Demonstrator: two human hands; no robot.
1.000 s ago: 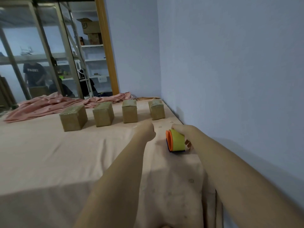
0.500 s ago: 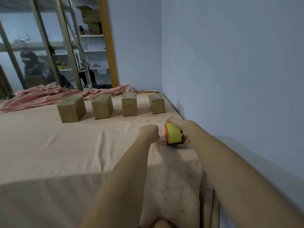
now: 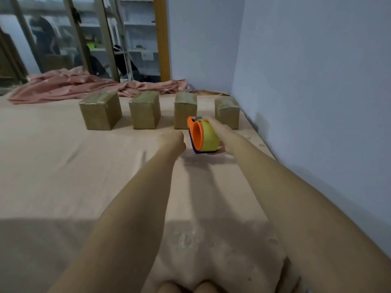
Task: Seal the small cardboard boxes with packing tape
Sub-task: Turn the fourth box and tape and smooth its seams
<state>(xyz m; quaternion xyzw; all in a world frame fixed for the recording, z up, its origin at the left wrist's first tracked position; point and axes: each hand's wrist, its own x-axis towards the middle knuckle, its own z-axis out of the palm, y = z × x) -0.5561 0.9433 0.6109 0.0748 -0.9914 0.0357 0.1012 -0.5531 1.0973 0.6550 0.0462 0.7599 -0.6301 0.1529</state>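
R hand grips the tape dispenser, fingers curled over the yellow roll, orange hub facing left; dispenser is lifted off the cloth, shadow under it. L hand is a closed fist holding nothing, just left of the dispenser, not touching it.

4 small cardboard boxes in a row across the far part of the table, all w/ flaps closed, glossy tape on tops; contents not visible. Far-left box, 2nd box, 3rd box, rightmost box close to the wall. Gaps between all of them. Dispenser sits in front of the gap btw 3rd and rightmost, overlapping the 3rd box's lower right corner in view.

Table covered w/ peach cloth; bunched pink fabric lies behind the boxes. Beyond it, glass panels w/ metal frame, shelving and blurred people behind.
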